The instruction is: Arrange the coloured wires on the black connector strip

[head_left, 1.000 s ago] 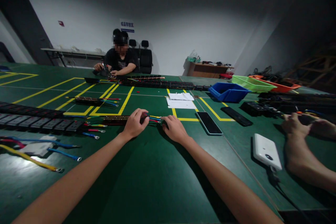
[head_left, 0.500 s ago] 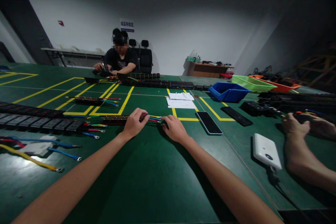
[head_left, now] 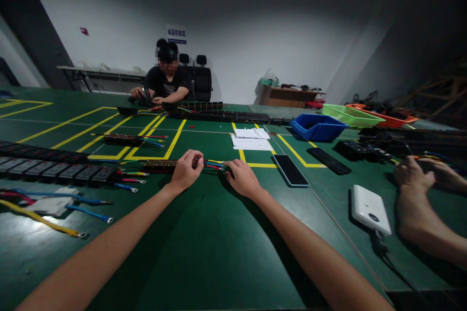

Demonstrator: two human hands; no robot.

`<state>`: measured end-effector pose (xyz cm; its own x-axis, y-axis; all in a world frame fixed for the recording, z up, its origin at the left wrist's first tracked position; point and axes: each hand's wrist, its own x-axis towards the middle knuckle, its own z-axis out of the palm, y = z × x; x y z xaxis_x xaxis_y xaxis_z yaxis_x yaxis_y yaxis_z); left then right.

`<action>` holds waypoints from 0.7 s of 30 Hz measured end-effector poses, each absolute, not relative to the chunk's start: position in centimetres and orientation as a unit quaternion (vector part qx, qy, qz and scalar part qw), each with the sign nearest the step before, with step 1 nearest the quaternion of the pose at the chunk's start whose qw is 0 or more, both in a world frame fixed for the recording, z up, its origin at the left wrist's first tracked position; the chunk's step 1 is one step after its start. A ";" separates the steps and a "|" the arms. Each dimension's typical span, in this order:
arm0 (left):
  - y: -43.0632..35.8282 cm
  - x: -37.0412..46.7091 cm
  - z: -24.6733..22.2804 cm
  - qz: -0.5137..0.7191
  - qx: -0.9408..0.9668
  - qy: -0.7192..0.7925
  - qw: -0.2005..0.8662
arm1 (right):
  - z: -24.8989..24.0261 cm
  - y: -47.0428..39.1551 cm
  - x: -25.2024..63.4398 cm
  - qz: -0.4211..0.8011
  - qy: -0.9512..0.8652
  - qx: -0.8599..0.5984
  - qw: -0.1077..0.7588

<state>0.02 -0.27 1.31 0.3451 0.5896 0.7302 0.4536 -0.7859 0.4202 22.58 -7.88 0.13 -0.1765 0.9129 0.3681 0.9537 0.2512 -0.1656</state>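
A bundle of copper-coloured strips (head_left: 158,165) lies on the green table, with thin coloured wires (head_left: 212,164) running right from its end. My left hand (head_left: 187,170) is closed over the right end of this bundle, thumb and forefinger pinched together where the wires come out. The pinched spot itself is partly hidden by the fingers. My right hand (head_left: 241,176) rests with bent fingers beside the ring-lug ends of the wires. Its fingertips are at the lugs; what they hold, if anything, is hidden.
Black socket strips (head_left: 73,170) and lugged cables (head_left: 44,218) lie left; another strip bundle (head_left: 122,139) lies beyond. Papers (head_left: 251,141), a phone (head_left: 291,171), a white power bank (head_left: 370,210) and a blue bin (head_left: 318,127) are right. A co-worker's hands (head_left: 416,175) work far right; another person (head_left: 168,77) sits opposite.
My left hand has shifted slightly left along the wires, baring a bit more of them. The right hand stays put. The co-worker's hands at far right moved a little.
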 end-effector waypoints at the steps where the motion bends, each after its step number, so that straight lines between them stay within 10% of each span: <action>1: -0.2 0.0 1.3 0.475 0.818 0.316 0.074 | 0.1 -7.9 22.6 -0.053 -0.766 -0.608 0.203; 21: -0.8 0.0 1.9 0.405 0.855 0.321 0.039 | 0.2 -8.0 22.6 -0.053 -0.768 -0.603 0.210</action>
<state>0.05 -0.78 1.93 0.4662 0.5802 0.6679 0.5174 -0.7912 0.3261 22.56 -7.98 0.20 -0.1859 0.9034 0.3865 0.9482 0.2680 -0.1705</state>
